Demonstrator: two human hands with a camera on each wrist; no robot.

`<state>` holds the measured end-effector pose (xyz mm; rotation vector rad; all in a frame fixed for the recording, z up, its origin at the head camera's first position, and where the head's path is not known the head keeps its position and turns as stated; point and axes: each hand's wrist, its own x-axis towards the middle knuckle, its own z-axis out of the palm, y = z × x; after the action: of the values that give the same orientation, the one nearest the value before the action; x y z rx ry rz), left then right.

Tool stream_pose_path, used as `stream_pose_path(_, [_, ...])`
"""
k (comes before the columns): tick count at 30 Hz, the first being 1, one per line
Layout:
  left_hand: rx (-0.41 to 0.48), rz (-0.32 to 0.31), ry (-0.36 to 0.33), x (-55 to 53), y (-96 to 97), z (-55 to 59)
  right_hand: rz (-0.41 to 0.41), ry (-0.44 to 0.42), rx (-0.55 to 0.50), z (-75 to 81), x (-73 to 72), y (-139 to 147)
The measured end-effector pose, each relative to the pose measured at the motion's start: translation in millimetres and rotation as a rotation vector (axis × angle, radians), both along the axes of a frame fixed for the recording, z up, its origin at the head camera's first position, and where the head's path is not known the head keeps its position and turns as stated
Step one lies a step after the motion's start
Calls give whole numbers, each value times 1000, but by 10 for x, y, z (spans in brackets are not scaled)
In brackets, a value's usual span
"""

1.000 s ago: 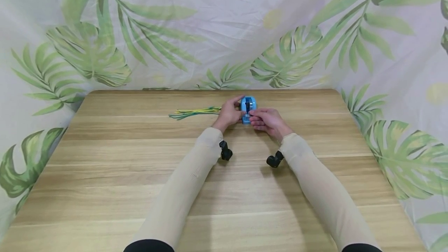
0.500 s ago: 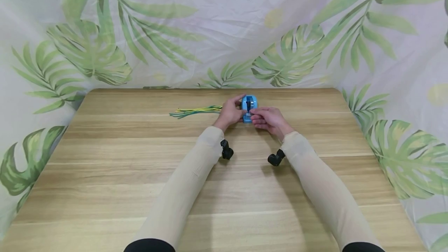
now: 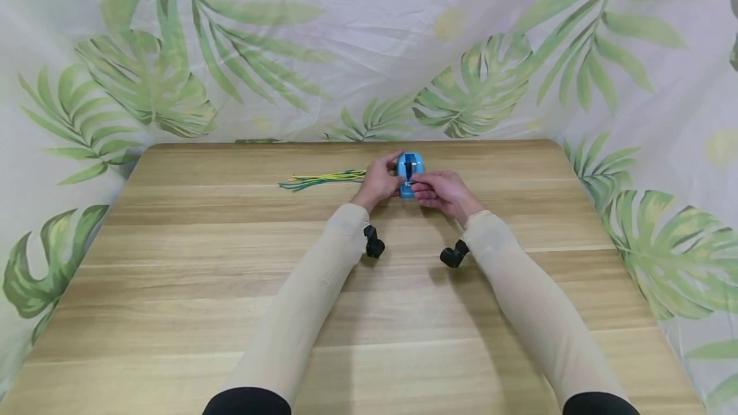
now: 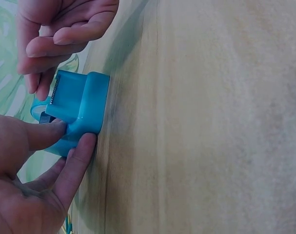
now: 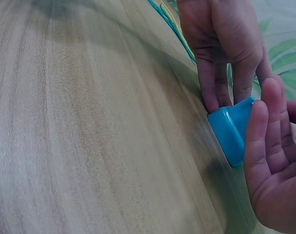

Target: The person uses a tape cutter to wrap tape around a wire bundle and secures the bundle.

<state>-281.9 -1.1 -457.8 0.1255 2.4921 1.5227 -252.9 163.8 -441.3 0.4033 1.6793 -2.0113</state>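
- Leafy cloth backdrop (image 3: 369, 69) is the biggest thing here, hanging behind everything.
- Wooden bench (image 3: 415, 312) next; the action's way up by its far edge.
- Pale sleeves (image 3: 300, 300): both arms reach forward and angle in toward each other.
- Left hand (image 3: 378, 179): grip's clamped on the dispenser from its left, thumb at the opening.
- Right hand (image 3: 444, 191): comes in from the right, thumb and index near the cutter. Can't tell if that grip is pinching anything.
- Blue tape dispenser (image 4: 94, 105): sits between the hands. I'd call it early days: dispenser steadied, no torn-off tape visible, so pulling a piece seems left.
- Yellow and green strands (image 3: 323, 178): loose beside the left hand.
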Motion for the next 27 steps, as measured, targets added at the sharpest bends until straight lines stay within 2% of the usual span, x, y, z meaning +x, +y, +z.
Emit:
stream_pose_path(9, [27,2,-6,8,-3,-24,5,-23,-2,-21,25,5])
stream_pose_path(21, [4,-2,23,-5,-8,-27,40,-33,-25,-40,38,46])
stream_pose_path(27, [37,-1,7,0,-6,-23,28,-27,-27,-23,54,39])
